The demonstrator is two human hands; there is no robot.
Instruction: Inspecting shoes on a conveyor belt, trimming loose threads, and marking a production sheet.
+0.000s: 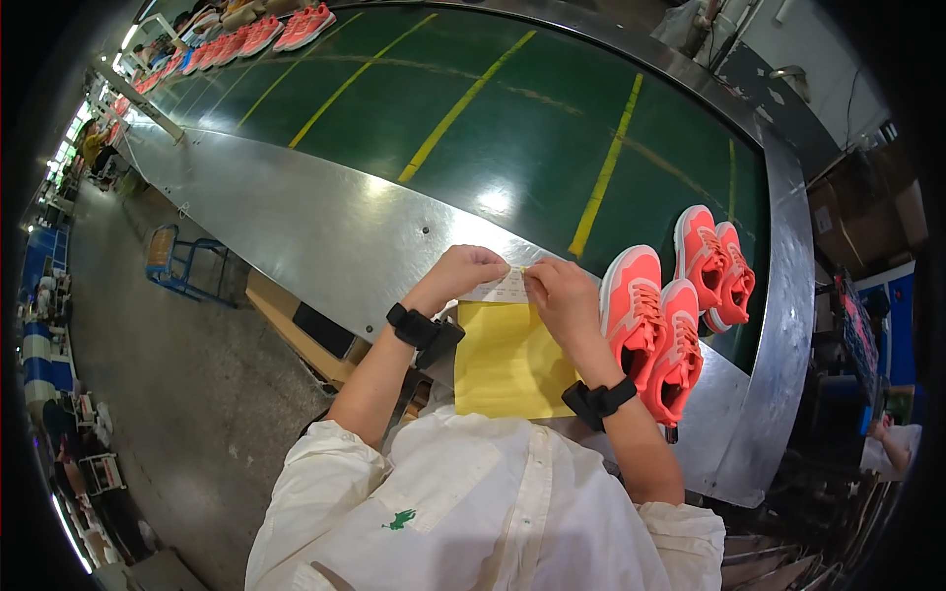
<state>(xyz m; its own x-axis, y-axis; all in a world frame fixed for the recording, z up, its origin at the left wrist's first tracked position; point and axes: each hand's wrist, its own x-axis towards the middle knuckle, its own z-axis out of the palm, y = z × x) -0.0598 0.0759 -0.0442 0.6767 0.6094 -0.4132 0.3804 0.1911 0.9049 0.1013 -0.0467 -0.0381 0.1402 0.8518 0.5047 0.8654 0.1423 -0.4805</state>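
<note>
Both my hands meet over the near metal edge of the green conveyor, fingertips almost touching. My left hand is closed in a pinch, and so is my right hand. Between them is a small pale yellowish piece that looks like a sticker; its details are too small to read. Just below the fingers lies a white sheet of small printed labels, partly covered by my right hand. A yellow sheet extends from it toward my body. Dark bands with boxy attachments circle both wrists.
Right of my right hand stand two pairs of coral-pink sneakers, one nearer and another pair farther on the green belt. More pink shoes line the far left end. A blue-framed stool stands on the floor at left.
</note>
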